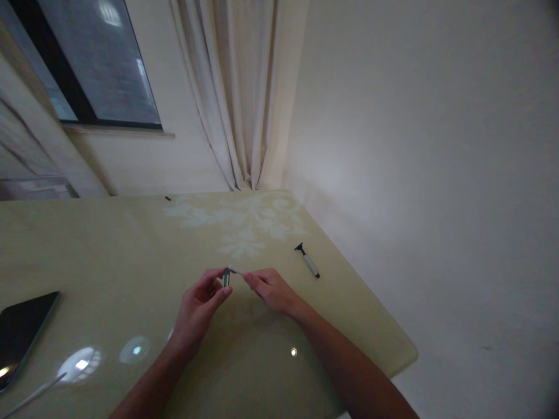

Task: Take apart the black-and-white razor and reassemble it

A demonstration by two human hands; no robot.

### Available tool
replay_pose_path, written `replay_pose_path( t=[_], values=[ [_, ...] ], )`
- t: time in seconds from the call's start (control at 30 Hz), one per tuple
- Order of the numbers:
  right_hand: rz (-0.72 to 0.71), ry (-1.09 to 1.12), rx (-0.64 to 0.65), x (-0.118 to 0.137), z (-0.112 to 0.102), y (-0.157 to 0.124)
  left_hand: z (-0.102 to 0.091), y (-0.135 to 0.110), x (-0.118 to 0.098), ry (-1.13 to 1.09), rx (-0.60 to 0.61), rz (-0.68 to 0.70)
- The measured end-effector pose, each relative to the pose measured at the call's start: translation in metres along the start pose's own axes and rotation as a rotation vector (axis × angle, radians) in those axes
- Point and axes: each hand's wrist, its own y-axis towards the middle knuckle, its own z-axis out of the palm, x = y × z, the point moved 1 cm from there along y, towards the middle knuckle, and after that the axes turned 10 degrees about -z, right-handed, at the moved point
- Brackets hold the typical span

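Observation:
Between the fingertips and thumb of my left hand [202, 305] is a small, narrow object with green and white sides [226, 277], held upright above the table. Its exact kind is too small to tell. My right hand [268, 287] pinches a thin whitish stick [237, 272] that points left. The stick's tip meets the top of the green-and-white object, or lies just in front of it. To the right of both hands lies a razor [310, 262] with a grey and black handle, its head turned toward the far side.
The pale glossy table [144, 250] runs up to the wall [414, 174] on the right. At the left lies a dark tablet [26, 331], with a white cable [39, 391] nearby. A tiny dark piece [168, 198] rests at the far edge. Behind hang curtains [238, 87].

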Motion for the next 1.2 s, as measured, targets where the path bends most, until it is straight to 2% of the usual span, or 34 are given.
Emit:
replay_pose_path(
  t=[0.1,0.23,0.37,0.5,0.63,0.73,0.9,1.03,1.2],
  values=[
    [-0.017,0.024,0.060,0.001,0.000,0.000,0.000,0.000,0.000,-0.015,0.004,-0.031],
    [-0.024,-0.021,0.010,0.002,-0.002,0.001,-0.001,0.001,0.001,-0.012,-0.022,-0.011],
    [-0.042,0.005,0.066,0.002,-0.003,0.001,-0.002,0.003,0.004,-0.004,0.010,-0.017],
    [-0.034,-0.027,0.012,0.000,-0.005,0.001,-0.005,0.004,0.008,-0.007,-0.004,-0.029],
    [-0.038,-0.002,0.076,-0.001,-0.002,0.001,-0.004,0.004,0.005,-0.007,0.005,-0.032],
    [-0.040,-0.036,0.028,-0.002,-0.003,0.002,-0.001,0.003,0.002,-0.004,-0.015,-0.033],
    [-0.036,-0.013,0.070,-0.006,-0.001,0.002,-0.001,0.004,0.000,0.022,-0.010,-0.039],
    [-0.045,-0.024,0.024,-0.008,-0.001,0.002,-0.004,0.005,0.004,0.026,-0.013,-0.050],
    [-0.046,-0.002,0.041,-0.007,-0.001,0.003,-0.006,0.005,0.006,0.036,-0.049,0.014]
  ],
)
